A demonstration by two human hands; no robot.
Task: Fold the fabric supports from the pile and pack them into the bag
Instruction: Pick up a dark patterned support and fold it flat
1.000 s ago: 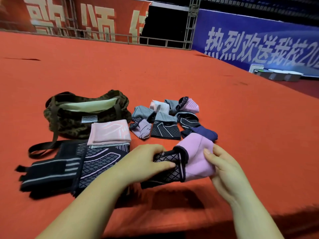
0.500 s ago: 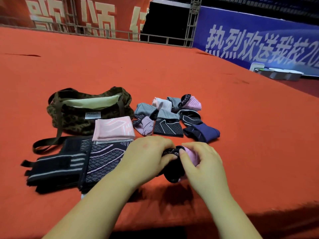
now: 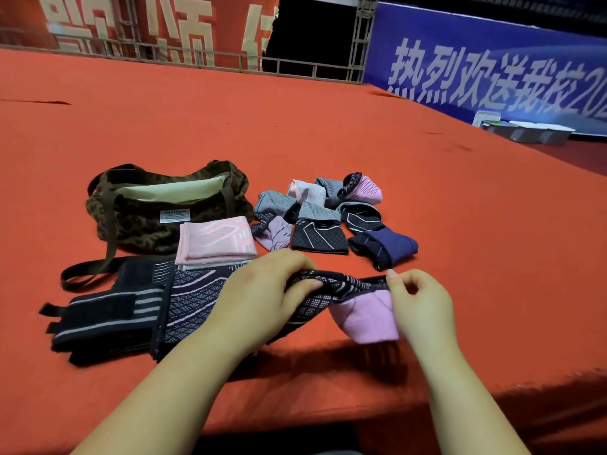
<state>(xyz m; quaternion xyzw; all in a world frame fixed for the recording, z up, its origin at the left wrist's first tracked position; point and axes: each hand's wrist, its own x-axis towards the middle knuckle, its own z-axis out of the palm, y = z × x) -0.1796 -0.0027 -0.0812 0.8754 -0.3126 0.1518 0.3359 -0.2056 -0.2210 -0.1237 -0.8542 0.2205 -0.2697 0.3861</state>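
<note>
A pink-and-black patterned fabric support (image 3: 358,310) is stretched between my hands near the front edge. My left hand (image 3: 262,300) grips its dark patterned end. My right hand (image 3: 420,307) pinches the top rim beside the pink part. Behind lies a pile of several unfolded supports (image 3: 318,215) in grey, pink, black and navy. A camouflage bag (image 3: 141,221) stands open at the left, showing a pale lining. In front of it rest a folded pink support (image 3: 216,241), a dark diamond-patterned support (image 3: 193,300) and a black strapped support (image 3: 101,320).
Everything lies on a wide red-covered platform (image 3: 328,126), whose front edge drops away just below my wrists. The bag's strap (image 3: 85,274) loops out to the left. Grey trays (image 3: 525,131) sit at the far right edge. Banners and a metal railing stand behind.
My hands, bunched together over the balled-up support half a second ago, have pulled apart and stretched it out sideways. The pink part shows again at the right.
</note>
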